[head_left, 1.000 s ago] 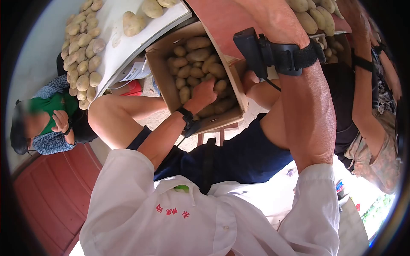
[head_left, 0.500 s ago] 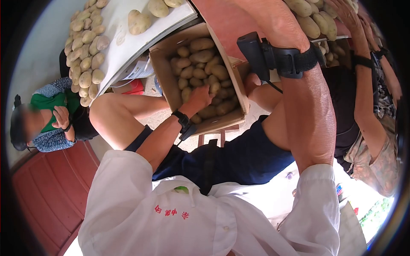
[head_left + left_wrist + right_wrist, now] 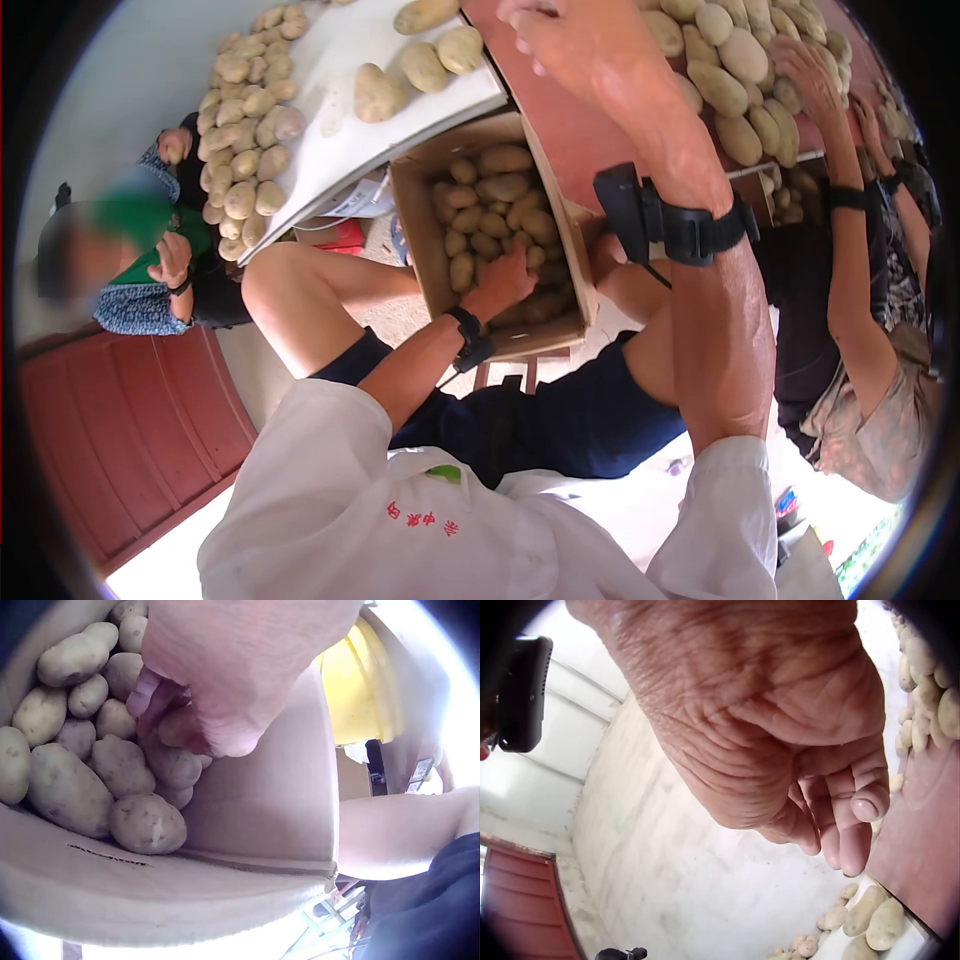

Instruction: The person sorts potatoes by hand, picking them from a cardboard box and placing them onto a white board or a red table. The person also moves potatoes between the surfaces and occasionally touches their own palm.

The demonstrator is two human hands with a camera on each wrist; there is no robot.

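In the head view my left hand (image 3: 505, 280) reaches down into a cardboard box (image 3: 410, 200) of potatoes. The left wrist view has its fingers curled over a potato (image 3: 174, 763) close to the box's inner wall, and the palm hides part of it. Other potatoes (image 3: 67, 787) are piled beside the fingers. Raised over the red table surface (image 3: 530, 110), my right hand (image 3: 580, 50) holds nothing. Its fingers (image 3: 853, 844) hang loosely bent in the right wrist view.
A white tabletop (image 3: 330, 160) to the left carries rows of potatoes (image 3: 245, 150) and several larger ones (image 3: 380, 93). More potatoes (image 3: 740, 75) are heaped at the right, where another person's hand (image 3: 808, 80) touches them. A person in green (image 3: 140, 260) sits at the left.
The head view has tilted, so the box and tables appear lower and farther right. More of my right hand shows now. My left hand stays among the potatoes in the box.
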